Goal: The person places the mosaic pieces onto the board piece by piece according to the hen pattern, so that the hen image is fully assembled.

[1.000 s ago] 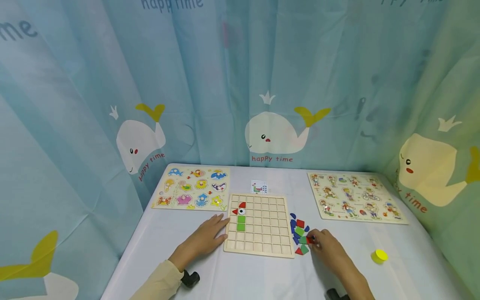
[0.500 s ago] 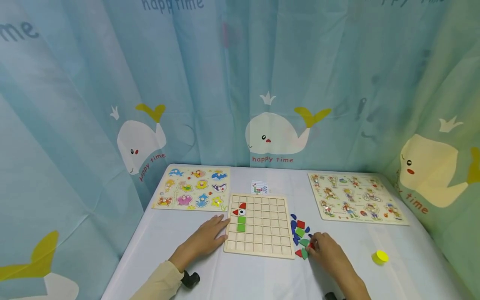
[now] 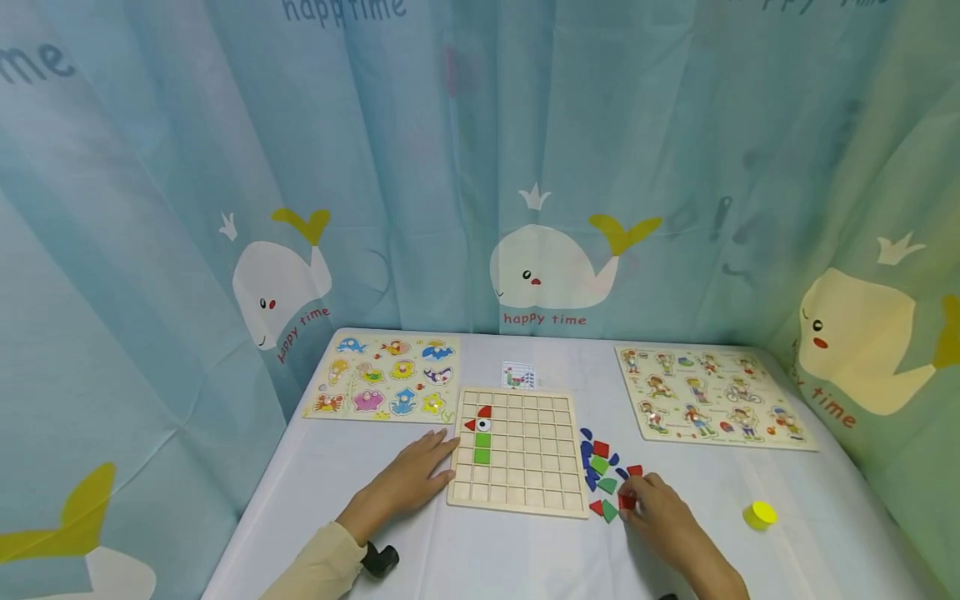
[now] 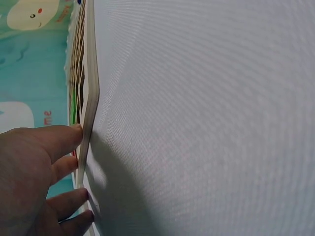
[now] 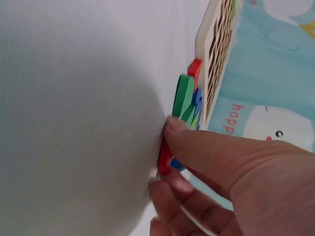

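Observation:
A wooden grid board (image 3: 527, 493) lies mid-table. At its upper left sit a red quarter-round piece (image 3: 485, 411), a red triangle (image 3: 470, 425), an eye piece (image 3: 483, 425) and two green squares (image 3: 482, 448). My left hand (image 3: 411, 477) rests its extended fingers against the board's left edge. To the right of the board, my right hand (image 3: 660, 510) pinches a red piece (image 5: 166, 156) between thumb and fingers, low over the table. Close by lie a pile of blue pieces (image 3: 587, 454), a red square (image 3: 601, 449), green pieces (image 3: 607, 485) and another red piece (image 3: 635, 471).
A small picture card (image 3: 518, 375) lies behind the board. A sea-animal puzzle (image 3: 386, 379) is at the back left, a puzzle of figures (image 3: 708, 396) at the back right. Toward the right stands a yellow cylinder (image 3: 761, 515). A whale-print curtain (image 3: 450, 208) hangs behind.
The right hand has shifted slightly right and down, with red pieces now showing apart from the pile's right side. The left hand and the board have stayed put.

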`<control>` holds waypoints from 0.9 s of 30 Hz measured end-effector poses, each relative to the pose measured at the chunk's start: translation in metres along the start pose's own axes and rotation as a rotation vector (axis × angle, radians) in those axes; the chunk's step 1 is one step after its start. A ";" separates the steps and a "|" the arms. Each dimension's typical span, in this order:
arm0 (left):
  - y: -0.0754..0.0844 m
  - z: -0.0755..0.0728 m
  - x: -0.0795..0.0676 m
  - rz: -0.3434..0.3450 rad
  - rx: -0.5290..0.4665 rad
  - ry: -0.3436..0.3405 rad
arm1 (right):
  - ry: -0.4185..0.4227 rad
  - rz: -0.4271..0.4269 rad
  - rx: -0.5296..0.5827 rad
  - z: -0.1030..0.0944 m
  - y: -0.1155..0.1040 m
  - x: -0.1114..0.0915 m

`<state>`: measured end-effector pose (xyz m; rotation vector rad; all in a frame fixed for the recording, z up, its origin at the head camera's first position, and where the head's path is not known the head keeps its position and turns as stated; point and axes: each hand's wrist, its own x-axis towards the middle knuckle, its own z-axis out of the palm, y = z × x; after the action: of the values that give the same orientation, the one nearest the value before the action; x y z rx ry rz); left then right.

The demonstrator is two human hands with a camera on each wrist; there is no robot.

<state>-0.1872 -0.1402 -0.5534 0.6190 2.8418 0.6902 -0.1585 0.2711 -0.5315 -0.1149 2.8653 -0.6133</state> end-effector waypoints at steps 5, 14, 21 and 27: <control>-0.003 0.003 0.001 -0.008 -0.005 0.001 | -0.023 0.090 0.022 -0.004 0.005 -0.001; -0.002 0.003 0.002 -0.041 -0.011 -0.011 | 0.004 -0.027 0.053 -0.003 0.006 -0.004; 0.000 0.002 0.002 -0.045 -0.009 -0.011 | 0.004 0.000 0.056 -0.004 0.006 -0.004; -0.002 0.003 0.002 -0.047 -0.006 -0.012 | 0.014 0.001 0.013 -0.003 0.007 0.002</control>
<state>-0.1890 -0.1397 -0.5568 0.5511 2.8324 0.6849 -0.1617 0.2787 -0.5325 -0.1070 2.8742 -0.6354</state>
